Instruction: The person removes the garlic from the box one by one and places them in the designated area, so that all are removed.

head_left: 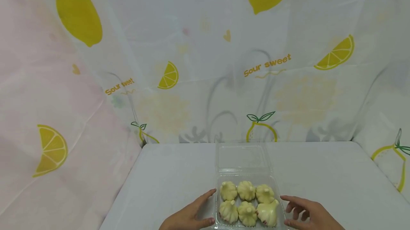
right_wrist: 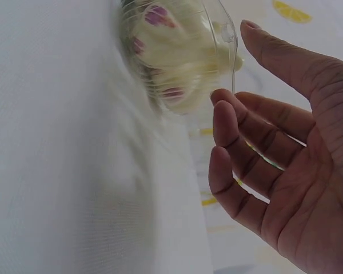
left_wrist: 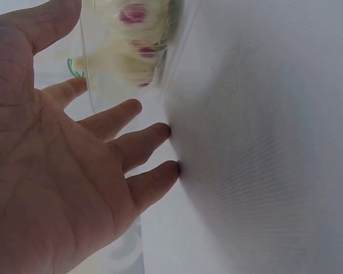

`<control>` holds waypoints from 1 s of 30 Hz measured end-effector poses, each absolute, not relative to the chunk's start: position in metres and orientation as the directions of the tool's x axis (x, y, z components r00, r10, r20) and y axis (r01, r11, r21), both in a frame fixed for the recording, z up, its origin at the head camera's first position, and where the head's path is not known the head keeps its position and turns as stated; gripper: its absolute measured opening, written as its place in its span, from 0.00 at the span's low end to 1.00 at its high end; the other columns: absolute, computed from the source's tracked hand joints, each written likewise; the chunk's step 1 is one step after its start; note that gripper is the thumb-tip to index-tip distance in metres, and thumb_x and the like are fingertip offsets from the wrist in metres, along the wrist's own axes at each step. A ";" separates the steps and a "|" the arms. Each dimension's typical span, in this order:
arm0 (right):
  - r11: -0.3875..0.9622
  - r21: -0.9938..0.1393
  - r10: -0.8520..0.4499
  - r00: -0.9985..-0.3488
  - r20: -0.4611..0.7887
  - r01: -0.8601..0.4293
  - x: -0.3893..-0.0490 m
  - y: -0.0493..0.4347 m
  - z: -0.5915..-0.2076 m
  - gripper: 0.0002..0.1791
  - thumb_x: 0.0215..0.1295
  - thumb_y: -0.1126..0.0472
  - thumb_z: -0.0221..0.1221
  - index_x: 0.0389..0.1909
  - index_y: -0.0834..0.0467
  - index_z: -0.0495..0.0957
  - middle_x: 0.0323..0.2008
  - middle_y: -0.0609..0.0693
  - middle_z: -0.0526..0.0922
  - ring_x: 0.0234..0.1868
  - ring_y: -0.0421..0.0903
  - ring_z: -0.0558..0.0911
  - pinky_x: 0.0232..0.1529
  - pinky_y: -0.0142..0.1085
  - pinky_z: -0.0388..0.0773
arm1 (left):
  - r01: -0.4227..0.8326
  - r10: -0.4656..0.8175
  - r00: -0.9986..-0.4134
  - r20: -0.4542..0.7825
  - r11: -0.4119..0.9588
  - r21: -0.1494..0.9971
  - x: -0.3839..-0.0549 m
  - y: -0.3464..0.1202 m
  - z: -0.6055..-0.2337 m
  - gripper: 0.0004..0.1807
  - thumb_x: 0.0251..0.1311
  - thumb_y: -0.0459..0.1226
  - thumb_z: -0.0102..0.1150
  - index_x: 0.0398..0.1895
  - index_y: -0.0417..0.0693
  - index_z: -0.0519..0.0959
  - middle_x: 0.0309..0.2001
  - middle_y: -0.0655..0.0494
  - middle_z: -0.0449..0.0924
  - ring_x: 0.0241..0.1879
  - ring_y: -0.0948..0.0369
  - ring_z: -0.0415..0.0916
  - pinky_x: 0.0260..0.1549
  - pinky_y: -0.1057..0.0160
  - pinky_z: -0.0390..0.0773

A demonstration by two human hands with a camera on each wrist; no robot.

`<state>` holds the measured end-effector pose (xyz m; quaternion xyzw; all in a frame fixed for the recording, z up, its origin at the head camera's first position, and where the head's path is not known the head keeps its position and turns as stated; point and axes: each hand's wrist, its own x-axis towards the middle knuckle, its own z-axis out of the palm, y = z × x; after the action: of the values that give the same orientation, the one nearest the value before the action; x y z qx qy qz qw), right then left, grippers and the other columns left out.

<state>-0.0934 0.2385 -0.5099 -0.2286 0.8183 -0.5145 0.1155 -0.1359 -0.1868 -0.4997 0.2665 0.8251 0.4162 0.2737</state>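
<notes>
A clear plastic clamshell box (head_left: pixel 215 201) sits on the white table with its lid (head_left: pixel 242 157) folded back, away from me. Several pale garlic bulbs (head_left: pixel 246 191) fill it in two rows; purple patches on the garlic (right_wrist: pixel 160 16) show through the side wall in the right wrist view. At the box's left side is my left hand (head_left: pixel 189 214), fingers spread, thumb and index fingertip right at the rim. My right hand (head_left: pixel 310 212) is at the opposite side, its fingers loosely bent and index fingertip close to the rim. Neither hand grips anything.
The white tabletop (head_left: pixel 179 166) runs back to a hanging cloth (head_left: pixel 198 45) printed with lemons, which also encloses the left and right sides. The box stands near the front of the table, with its raised lid edge toward the back cloth.
</notes>
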 end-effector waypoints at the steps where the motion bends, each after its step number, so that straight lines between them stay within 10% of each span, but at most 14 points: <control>1: 0.386 -0.886 -0.478 -0.877 0.047 -0.257 -0.093 0.238 -0.509 0.28 0.68 0.61 0.63 0.63 0.71 0.69 0.36 0.39 0.78 0.29 0.35 0.78 0.26 0.34 0.77 | 0.217 0.669 -0.708 -0.228 0.513 0.831 -0.136 -0.187 -0.500 0.41 0.68 0.52 0.57 0.78 0.69 0.46 0.77 0.45 0.46 0.73 0.39 0.45 0.63 0.35 0.57; 30: 0.570 -0.758 -0.276 -0.943 0.185 -0.316 -0.099 0.208 -0.500 0.15 0.63 0.50 0.66 0.49 0.50 0.83 0.31 0.35 0.73 0.29 0.33 0.69 0.24 0.31 0.68 | 0.281 0.657 -0.728 -0.195 0.546 0.789 -0.139 -0.186 -0.499 0.43 0.64 0.57 0.59 0.77 0.70 0.49 0.75 0.46 0.51 0.73 0.44 0.50 0.64 0.42 0.60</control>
<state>-0.0991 0.2077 -0.4997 -0.1673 0.8858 -0.4323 -0.0230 -0.1386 -0.1864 -0.4986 0.2775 0.8452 0.3871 0.2425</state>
